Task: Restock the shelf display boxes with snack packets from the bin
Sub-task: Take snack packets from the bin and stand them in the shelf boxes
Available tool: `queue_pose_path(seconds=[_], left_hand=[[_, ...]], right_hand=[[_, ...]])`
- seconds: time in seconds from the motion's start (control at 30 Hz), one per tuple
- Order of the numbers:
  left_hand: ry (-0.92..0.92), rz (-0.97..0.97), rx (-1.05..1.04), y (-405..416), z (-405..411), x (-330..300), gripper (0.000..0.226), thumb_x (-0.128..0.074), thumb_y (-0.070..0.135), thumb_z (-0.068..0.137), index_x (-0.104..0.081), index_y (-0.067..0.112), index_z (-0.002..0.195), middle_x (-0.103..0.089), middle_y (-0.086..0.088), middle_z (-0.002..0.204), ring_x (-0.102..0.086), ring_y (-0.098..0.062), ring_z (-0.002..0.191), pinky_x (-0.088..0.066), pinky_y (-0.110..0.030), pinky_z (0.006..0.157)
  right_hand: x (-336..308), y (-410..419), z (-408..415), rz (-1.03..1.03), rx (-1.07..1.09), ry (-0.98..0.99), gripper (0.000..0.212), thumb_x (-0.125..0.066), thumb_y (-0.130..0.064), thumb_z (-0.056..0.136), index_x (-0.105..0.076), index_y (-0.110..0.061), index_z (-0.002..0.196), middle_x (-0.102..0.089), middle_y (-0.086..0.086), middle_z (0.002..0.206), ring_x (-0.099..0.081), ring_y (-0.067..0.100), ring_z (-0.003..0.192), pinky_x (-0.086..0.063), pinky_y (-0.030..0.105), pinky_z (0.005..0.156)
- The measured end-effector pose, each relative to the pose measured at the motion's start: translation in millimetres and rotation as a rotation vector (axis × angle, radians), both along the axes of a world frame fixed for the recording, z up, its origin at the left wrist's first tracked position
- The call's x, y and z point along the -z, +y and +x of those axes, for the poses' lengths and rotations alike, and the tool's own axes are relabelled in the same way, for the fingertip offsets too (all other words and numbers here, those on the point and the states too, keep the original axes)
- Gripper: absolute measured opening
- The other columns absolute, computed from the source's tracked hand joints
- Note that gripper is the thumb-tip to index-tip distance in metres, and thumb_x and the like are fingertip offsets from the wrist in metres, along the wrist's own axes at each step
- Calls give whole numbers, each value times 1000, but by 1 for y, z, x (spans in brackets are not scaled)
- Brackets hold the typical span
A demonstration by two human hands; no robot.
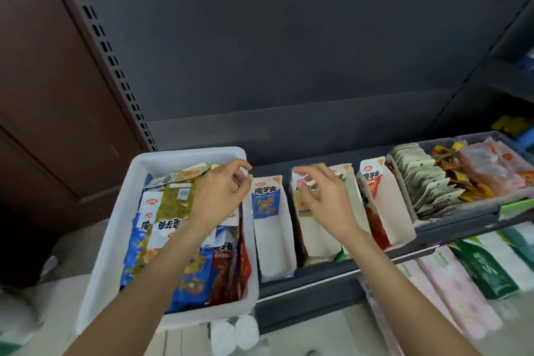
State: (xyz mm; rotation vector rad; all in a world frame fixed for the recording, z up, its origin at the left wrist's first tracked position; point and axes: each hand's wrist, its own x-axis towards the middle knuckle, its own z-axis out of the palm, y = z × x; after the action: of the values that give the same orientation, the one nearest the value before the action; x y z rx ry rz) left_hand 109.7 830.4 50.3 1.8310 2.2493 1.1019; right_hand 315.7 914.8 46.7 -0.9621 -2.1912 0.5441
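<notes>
Right now, looking down from my head camera, I am holding both hands out over the shelf [361, 272], and they are apart from each other. My left hand [221, 196] is hovering over the far end of the white bin [115, 228], fingers loosely curled with the tips close together; I cannot tell whether they are pinching anything. My right hand [326, 196] is hanging over the yellow display box [315, 228], fingers bent and spread, gripping nothing that I can make out.

The bin is sitting at the left end of the shelf, and the snack packets [176, 211] are lying in it in a loose heap: olive-gold ones on top, blue ones lower down, dark red ones along the right wall. Just beside the bin, the blue display box [273, 228] is standing upright. The yellow box is standing next to it, with a green-edged box partly hidden behind my right hand, and the red display box [381, 205] is standing further right with red packets showing along its left side.

Beyond those, a grey tray [419, 211] is holding a row of pale packets [424, 179] leaning one on another, with orange and pink packets [485, 167] further right. Below the shelf, pink and green packs [462, 274] are lying in rows.
</notes>
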Motion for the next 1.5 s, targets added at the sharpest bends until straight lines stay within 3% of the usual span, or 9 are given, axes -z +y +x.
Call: queue_pose_path(seconds=[0.33,0.5,0.7,0.8,0.9,1.07,1.17,1.27,1.5], left_hand=[[119,-484,119,-27,-100,45,52,-66,35,81,-49,30,130,-47,-2,139,-39,-25,129,-34,-41,106],[172,-589,132,-28,-98,58,57,-60,39,86,-41,29,138,-44,1,139,-37,-22,127,-30,-33,102],[97,-521,144,-23,-98,58,63,-66,42,81,-39,35,137,-51,5,135,-43,-23,125,-39,-37,99],[-99,-345,167,-23,-95,55,72,-71,40,77,-33,38,139,-51,8,133,-47,-16,122,-46,-37,93],[-280,-162,244,-24,-80,38,86,-76,38,75,-24,36,144,-37,13,142,-34,-5,130,-35,-29,104],[-12,81,333,-14,-47,3,57,-69,26,83,-45,31,135,-49,10,136,-48,-10,122,-41,-34,101],[-323,0,288,-11,-23,-23,20,-60,27,91,-63,22,111,-70,10,97,-67,-11,86,-54,-28,74],[-797,-369,465,-7,-3,-44,14,-65,29,86,-65,24,99,-73,8,89,-69,-11,83,-55,-26,74],[-544,-409,667,12,46,-26,31,-73,34,79,-60,33,107,-69,9,101,-66,-5,90,-53,-29,81]], right_hand=[[27,-66,-112,94,-117,-568,48,-66,-24,81,-54,-14,126,-60,5,121,-46,24,119,-36,35,99],[54,-71,-142,199,-58,-936,50,-67,-21,75,-53,-10,121,-60,9,118,-41,28,124,-33,39,101],[52,-66,-133,294,-17,-769,27,-80,-16,51,-70,-20,76,-65,-3,63,-62,18,72,-47,30,74],[39,-70,-127,267,132,-351,9,-67,-11,70,-67,-17,76,-64,-4,62,-60,15,56,-43,25,60],[-1,-70,-116,-144,332,211,10,-59,-5,85,-67,-12,87,-66,-5,71,-59,8,59,-46,20,57],[-58,-70,-74,-994,107,850,32,-57,2,89,-57,-14,117,-68,4,72,-69,15,68,-54,20,63],[-64,-65,-39,-949,98,850,44,-62,-26,86,-50,-28,128,-67,3,91,-68,20,89,-54,28,74],[-67,-57,-5,-677,246,427,54,-66,-41,80,-48,-37,131,-59,-8,111,-61,12,102,-54,32,83],[-62,-42,42,-480,167,174,6,-65,-14,88,-64,-19,92,-62,-16,69,-55,0,59,-46,21,48]])
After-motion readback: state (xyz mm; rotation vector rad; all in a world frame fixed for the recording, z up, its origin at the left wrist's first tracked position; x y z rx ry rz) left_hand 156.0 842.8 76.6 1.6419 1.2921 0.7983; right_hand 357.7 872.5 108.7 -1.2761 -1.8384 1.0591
